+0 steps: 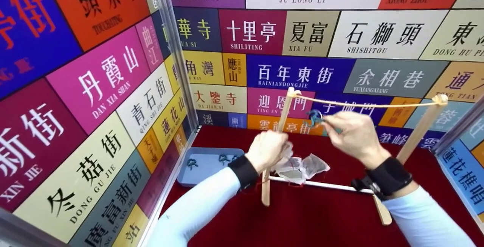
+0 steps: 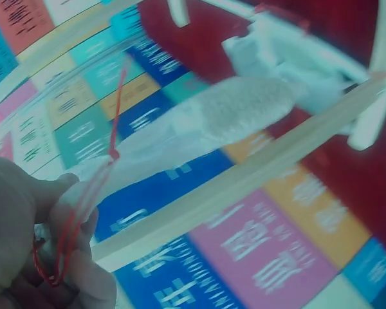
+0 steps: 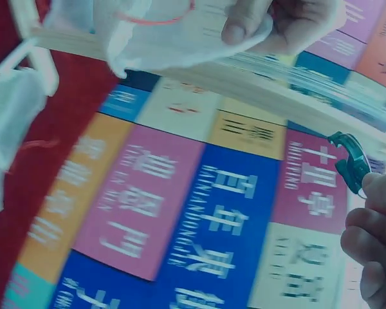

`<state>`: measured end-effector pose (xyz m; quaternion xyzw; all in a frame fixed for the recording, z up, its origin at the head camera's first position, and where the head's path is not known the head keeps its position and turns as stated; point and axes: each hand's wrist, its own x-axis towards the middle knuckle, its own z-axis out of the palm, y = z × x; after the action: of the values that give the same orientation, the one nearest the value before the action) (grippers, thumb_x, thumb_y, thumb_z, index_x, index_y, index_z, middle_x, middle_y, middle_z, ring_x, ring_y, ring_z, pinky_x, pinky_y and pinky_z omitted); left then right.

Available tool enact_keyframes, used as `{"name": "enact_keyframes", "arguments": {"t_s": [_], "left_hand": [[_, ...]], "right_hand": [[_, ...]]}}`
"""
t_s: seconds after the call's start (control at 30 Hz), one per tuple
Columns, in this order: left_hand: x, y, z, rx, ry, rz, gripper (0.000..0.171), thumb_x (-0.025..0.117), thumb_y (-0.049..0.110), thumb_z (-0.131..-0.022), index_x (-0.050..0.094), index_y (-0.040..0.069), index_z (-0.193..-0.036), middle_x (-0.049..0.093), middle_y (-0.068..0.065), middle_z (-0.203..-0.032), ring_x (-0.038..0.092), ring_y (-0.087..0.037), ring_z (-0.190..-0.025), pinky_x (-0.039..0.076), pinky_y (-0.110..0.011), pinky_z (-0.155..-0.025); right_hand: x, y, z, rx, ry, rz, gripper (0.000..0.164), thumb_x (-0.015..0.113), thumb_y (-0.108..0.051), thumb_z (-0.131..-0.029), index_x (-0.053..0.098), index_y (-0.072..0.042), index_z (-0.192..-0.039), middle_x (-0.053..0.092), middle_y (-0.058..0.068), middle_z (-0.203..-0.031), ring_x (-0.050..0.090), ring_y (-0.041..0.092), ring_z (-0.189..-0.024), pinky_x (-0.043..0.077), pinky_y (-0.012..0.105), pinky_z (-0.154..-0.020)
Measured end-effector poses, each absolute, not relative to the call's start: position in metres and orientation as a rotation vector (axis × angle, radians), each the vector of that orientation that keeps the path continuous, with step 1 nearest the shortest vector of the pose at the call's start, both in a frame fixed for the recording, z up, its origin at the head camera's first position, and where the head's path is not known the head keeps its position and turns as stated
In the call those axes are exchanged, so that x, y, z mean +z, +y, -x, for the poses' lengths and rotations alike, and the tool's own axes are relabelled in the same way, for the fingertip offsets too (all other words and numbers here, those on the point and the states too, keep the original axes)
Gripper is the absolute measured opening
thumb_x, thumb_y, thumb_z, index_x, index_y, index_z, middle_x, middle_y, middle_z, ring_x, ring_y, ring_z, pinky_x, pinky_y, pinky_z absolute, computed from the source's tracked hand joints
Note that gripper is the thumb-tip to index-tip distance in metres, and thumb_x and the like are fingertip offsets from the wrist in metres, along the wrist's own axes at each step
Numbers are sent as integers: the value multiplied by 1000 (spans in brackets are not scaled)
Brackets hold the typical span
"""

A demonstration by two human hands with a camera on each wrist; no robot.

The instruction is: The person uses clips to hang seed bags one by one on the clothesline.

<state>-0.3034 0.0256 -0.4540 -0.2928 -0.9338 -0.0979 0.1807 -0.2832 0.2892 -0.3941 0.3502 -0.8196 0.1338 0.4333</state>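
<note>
My left hand (image 1: 266,149) pinches the top of a small white drawstring pouch (image 2: 238,109), which has a red cord (image 2: 71,219) lying across the fingers. The pouch looks filled at its bottom end. Higher up and to the right, my right hand (image 1: 353,135) pinches a small green clip (image 3: 352,161) with a thin ring, apart from the pouch. In the head view the clip is just below a yellow cord (image 1: 363,104). That cord is strung between the tops of a left wooden post (image 1: 284,114) and a right wooden post (image 1: 421,129).
More white pouches (image 1: 314,165) lie on the dark red cloth (image 1: 321,216) between the posts. A white rod (image 1: 325,185) joins the posts low down. At the left, a blue tray (image 1: 208,175) holds several green clips (image 1: 192,163). Sign-covered walls (image 1: 298,73) enclose the table.
</note>
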Motion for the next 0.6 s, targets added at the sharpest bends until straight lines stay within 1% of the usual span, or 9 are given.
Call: {"name": "enact_keyframes", "arguments": {"t_s": [0.1,0.17,0.27,0.33,0.47,0.53,0.6], "left_hand": [[-428,35,307,-313,-2612,820,23,68,30,-112,79,15,-100,84,-3,-94,82,-22,-82,70,-35,-70],[-413,38,311,-326,-2583,815,21,68,28,-112,79,14,-102,84,-5,-96,82,-22,-83,70,-35,-71],[-395,42,316,-329,-2531,813,20,70,28,-111,79,12,-103,84,-6,-98,82,-23,-84,70,-36,-72],[-386,45,319,-327,-2493,822,19,71,28,-110,78,12,-103,84,-6,-99,82,-24,-85,69,-36,-73],[-374,49,322,-318,-2429,827,19,70,27,-110,78,11,-102,84,-7,-101,83,-26,-86,69,-38,-74],[-370,50,322,-297,-2400,823,18,70,25,-110,78,11,-102,85,-6,-108,83,-26,-84,68,-38,-72],[-366,50,322,-283,-2368,820,19,69,25,-110,79,11,-101,85,-6,-117,82,-25,-82,68,-37,-70]], "right_hand": [[-368,288,286,306,-2019,-902,15,87,-2,-85,87,0,-101,81,15,-81,71,27,-62,61,43,-57],[-352,286,292,277,-2022,-898,13,86,-4,-88,87,0,-100,81,16,-82,72,30,-64,62,47,-59],[-335,287,300,246,-2068,-869,12,86,-8,-90,87,0,-99,80,16,-81,71,32,-63,61,48,-58],[-327,290,305,246,-2120,-864,10,87,-9,-90,88,-2,-97,80,15,-80,70,31,-62,59,46,-58],[-319,298,309,313,-2236,-904,10,94,-5,-83,90,-5,-93,80,9,-76,68,21,-57,51,35,-55],[-316,299,310,329,-2288,-926,11,95,-4,-82,91,-7,-91,81,7,-75,69,19,-57,51,32,-55],[-312,298,311,322,-2324,-944,11,94,-4,-82,91,-8,-91,81,6,-75,71,19,-59,53,31,-56]]}}
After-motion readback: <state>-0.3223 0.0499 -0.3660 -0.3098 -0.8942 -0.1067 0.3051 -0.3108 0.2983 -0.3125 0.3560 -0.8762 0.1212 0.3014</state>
